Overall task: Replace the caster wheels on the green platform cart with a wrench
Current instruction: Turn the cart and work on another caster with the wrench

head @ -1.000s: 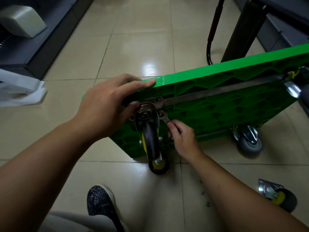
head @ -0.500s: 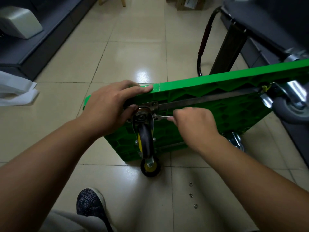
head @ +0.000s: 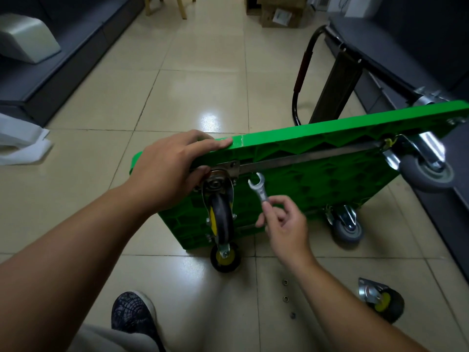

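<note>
The green platform cart (head: 317,181) stands on its side on the tiled floor, its ribbed underside facing me. My left hand (head: 170,168) grips its top edge, thumb by the mounting plate of a black caster with a yellow hub (head: 220,219). A second black-and-yellow caster (head: 225,259) sits at the cart's bottom corner on the floor. My right hand (head: 281,224) pinches a small silver wrench (head: 258,186), its open jaw up and clear of the caster plate. Grey casters are mounted at the upper right (head: 429,171) and lower right (head: 347,228).
A loose black-and-yellow caster (head: 380,301) lies on the floor at right, with three small nuts (head: 286,298) beside my forearm. My shoe (head: 132,316) is at the bottom. The cart's black handle (head: 302,72) and a dark bench stand at right, dark furniture at left.
My right hand pulled the wrench off the caster plate and dropped lower, the wrench now held upright in the air. The view tilted up; my left hand stayed on the cart's edge.
</note>
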### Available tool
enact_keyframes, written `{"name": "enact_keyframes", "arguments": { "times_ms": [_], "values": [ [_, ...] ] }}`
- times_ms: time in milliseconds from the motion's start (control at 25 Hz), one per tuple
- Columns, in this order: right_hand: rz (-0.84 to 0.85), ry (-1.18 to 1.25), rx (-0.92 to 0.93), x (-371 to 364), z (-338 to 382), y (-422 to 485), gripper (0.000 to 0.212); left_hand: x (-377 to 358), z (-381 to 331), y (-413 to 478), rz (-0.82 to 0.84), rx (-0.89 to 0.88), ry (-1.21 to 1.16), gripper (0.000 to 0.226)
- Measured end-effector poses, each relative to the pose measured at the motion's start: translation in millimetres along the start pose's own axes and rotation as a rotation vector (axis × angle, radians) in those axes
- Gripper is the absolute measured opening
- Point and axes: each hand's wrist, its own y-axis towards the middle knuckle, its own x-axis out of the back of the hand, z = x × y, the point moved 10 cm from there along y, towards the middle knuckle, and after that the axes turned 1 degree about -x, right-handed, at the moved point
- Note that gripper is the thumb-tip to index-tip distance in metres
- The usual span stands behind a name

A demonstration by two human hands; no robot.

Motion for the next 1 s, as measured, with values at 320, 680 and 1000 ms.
{"name": "enact_keyframes", "arguments": {
  "times_ms": [320,680,1000],
  "values": [
    [0.107,0.038,0.015,-38,-18,13,0.007,-2,1,0,0.013,0.008,0.001,0.065],
    [0.085,0.192,-0.104,-67,-39,26,0.013,-1,0,-1,0.015,0.020,-0.019,0.066],
    [0.111,0.340,-0.184,-85,-50,27,0.014,-1,-1,0,0.024,0.017,-0.023,0.065]
  ]
}}
